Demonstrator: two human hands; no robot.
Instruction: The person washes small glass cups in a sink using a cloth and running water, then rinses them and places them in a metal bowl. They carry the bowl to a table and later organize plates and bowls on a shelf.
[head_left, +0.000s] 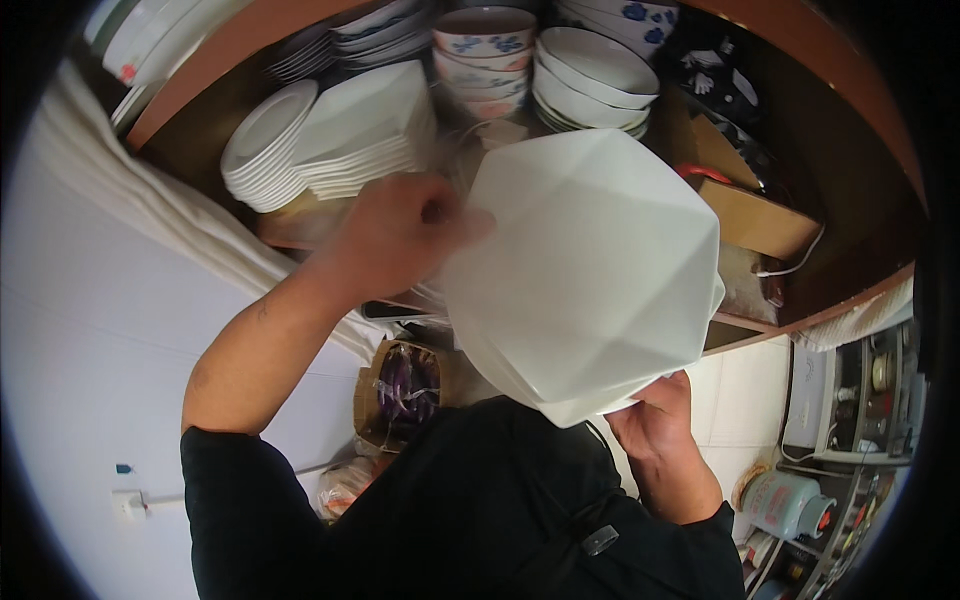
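A white faceted bowl (592, 262) with an angular rim fills the middle of the view, held up in front of my chest. Further edges at its lower and right rim look like another bowl beneath it. My right hand (656, 416) grips the rim from below, thumb near the edge and the fingers mostly hidden underneath. My left hand (412, 229) is blurred at the bowl's left edge, its fingers curled. A fingertip overlaps the rim there, but whether it grips cannot be told. Just behind that hand, a stack of white square plates (367, 142) stands on the cupboard shelf (289, 229).
The shelf also bears round white plates (270, 146), flower-patterned bowls (484, 64), stacked white bowls (596, 75) and a cardboard box (757, 214). Below, a carton of eggplants (409, 386) stands by the wall. A gas cylinder (784, 502) is at lower right.
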